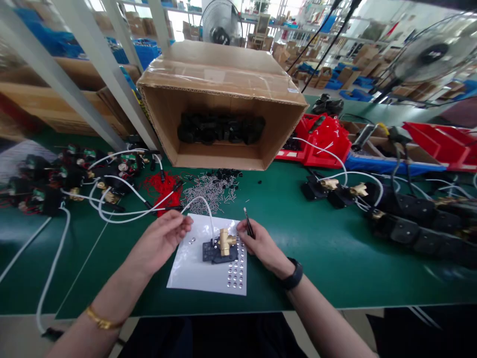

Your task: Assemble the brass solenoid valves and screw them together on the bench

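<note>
**Two hands at a brass valve on a white sheet**

The person's left hand (pixel 164 237) hovers over the left edge of a white sheet (pixel 194 271), fingers curled inward with thumb and fingertips nearly meeting; whether they pinch something tiny cannot be made out. The right hand (pixel 261 243) rests at the sheet's right edge, its thumb and first fingers closed narrowly around a thin dark tool (pixel 248 222), which points up and away from the person. A black watch (pixel 292 276) sits on the right wrist, a gold bangle (pixel 101 320) on the left.

Between the two sets of fingertips lies one brass valve fitting (pixel 225 241) mounted on one dark base (pixel 216 252). Neither hand touches it. One white tube (pixel 203 204) arcs from the base, past the left fingertips, toward the far side of the table.

Just below the right fingers, small shiny round pieces (pixel 235 273) lie in rows on the sheet; they are too small to count exactly. Two or three more lie just below the left fingertips.

Beyond the fingers, a scatter of thin metal pins (pixel 210 191) and a red heap (pixel 162 186) lie on the green table (pixel 316 258). Farther still, one cardboard box (pixel 223 99) lies on its side, open toward the person, holding black parts (pixel 221 129) too dark to count. More assemblies with white tubes sit well off to both sides, blurred and partly cut off by the picture's edges.
</note>
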Motion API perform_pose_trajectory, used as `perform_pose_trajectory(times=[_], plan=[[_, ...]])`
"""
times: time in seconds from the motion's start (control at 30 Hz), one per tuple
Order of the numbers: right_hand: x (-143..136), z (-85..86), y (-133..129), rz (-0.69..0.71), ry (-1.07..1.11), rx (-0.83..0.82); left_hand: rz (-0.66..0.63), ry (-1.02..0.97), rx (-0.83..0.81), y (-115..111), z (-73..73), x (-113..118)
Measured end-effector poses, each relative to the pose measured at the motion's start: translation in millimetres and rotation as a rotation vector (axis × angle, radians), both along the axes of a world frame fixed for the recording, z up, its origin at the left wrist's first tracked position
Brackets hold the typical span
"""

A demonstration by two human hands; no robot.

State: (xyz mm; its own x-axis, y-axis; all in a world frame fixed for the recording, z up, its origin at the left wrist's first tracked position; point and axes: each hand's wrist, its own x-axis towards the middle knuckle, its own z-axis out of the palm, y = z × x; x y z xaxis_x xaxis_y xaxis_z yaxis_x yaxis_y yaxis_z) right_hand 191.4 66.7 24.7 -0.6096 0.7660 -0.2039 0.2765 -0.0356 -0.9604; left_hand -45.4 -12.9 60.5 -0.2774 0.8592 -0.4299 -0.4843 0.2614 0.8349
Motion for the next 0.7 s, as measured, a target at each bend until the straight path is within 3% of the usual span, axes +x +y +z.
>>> perform_pose_trajectory(times=[0.07,0.13,0.3,0.4,0.53,0.7], plan=[[-2.5,1.2,1.7,-0.023,-0.056,0.117,0.014,-0.124,-0.088,-19.9,-6.0,7.6],[-4.2,2.0,3.9,-0.013,-0.164,0.251,0.008,-0.115,-0.112,-28.8,-12.9,16.9],[-0.8,-7.5,-1.6,0.101,-0.099,0.501,0.005,-0.065,-0.015,-22.8,-26.7,33.0],[4.4,-11.8,-4.7,0.07,-0.045,0.451,-0.01,0.154,-0.014,-15.4,-32.9,34.8],[4.4,-1.6,11.5,0.078,-0.14,0.172,-0.171,0.336,-0.032,-7.2,-38.7,32.5],[-33.1,4.7,45.4,-0.001,-0.379,0.345,-0.313,0.436,-0.001,2.4,-40.9,28.4]])
